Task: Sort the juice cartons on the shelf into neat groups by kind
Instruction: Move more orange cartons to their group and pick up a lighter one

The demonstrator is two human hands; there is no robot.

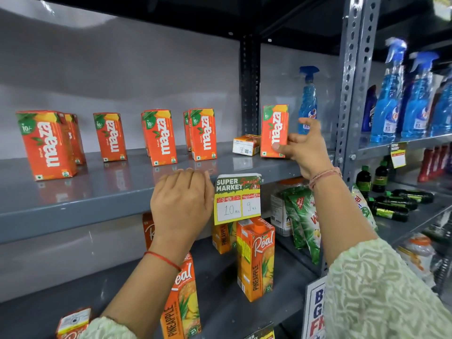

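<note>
Hand (304,145) gripping upright Maaza carton (274,130).

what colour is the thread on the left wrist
Red: the thread circles the left wrist, clearest in the head view.

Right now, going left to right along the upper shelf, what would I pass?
Big Maaza carton → single Maaza carton → toppled carton → Maaza carton held upright by the right hand → blue spray bottle.
</note>
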